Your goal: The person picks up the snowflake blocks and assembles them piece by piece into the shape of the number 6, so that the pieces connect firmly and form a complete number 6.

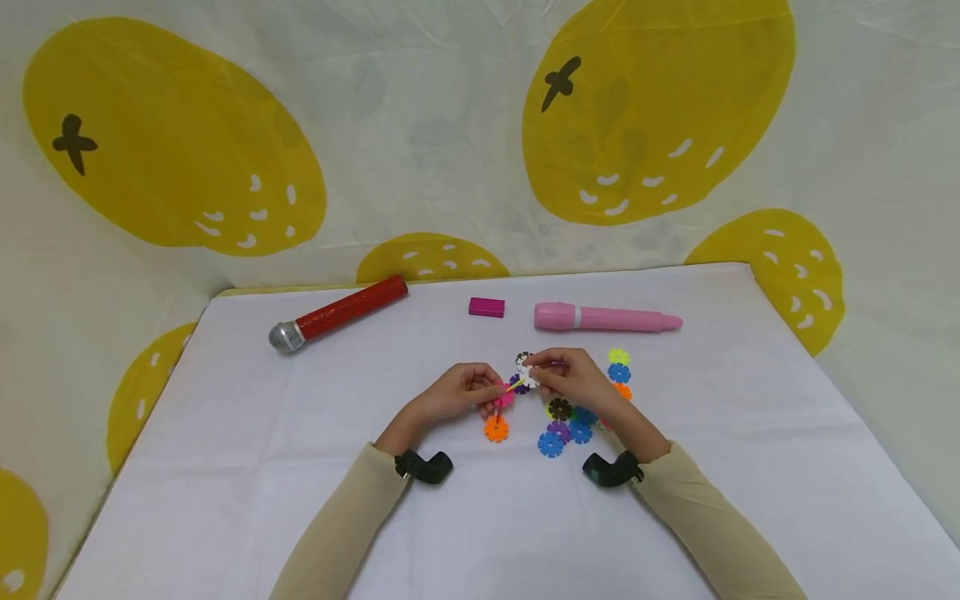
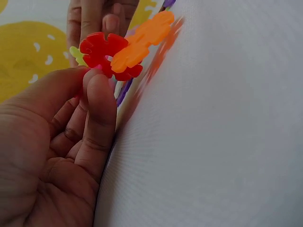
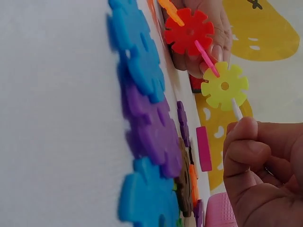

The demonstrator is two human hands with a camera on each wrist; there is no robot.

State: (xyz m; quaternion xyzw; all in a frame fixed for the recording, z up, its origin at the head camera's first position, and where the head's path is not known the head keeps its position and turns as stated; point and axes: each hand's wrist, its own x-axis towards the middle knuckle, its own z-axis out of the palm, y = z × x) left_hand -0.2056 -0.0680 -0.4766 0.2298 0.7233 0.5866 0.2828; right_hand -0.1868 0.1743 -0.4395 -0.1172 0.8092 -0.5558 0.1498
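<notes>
A short chain of slotted plastic flower discs is joined edge to edge between the hands. My left hand [image 1: 461,390] pinches the pink disc [image 1: 506,395] between thumb and forefinger. Beyond it, a red disc [image 3: 189,31] and an orange disc [image 2: 144,40] make up the near end. A yellow disc [image 3: 225,86] links the pink disc to a white disc [image 3: 236,109]. The white disc's edge is pinched by the thumb and fingertips of my right hand [image 1: 576,379]. Under the right wrist and palm lie loose discs, including a blue disc [image 1: 550,444] and a brown disc [image 1: 559,408].
A red microphone [image 1: 348,311] with a silver head lies at the back left of the white table [image 1: 225,467]. A magenta block [image 1: 487,307] and a pink microphone-shaped stick [image 1: 615,319] lie along the back. More discs, among them a yellow-green disc [image 1: 618,356], lie beside the right forearm.
</notes>
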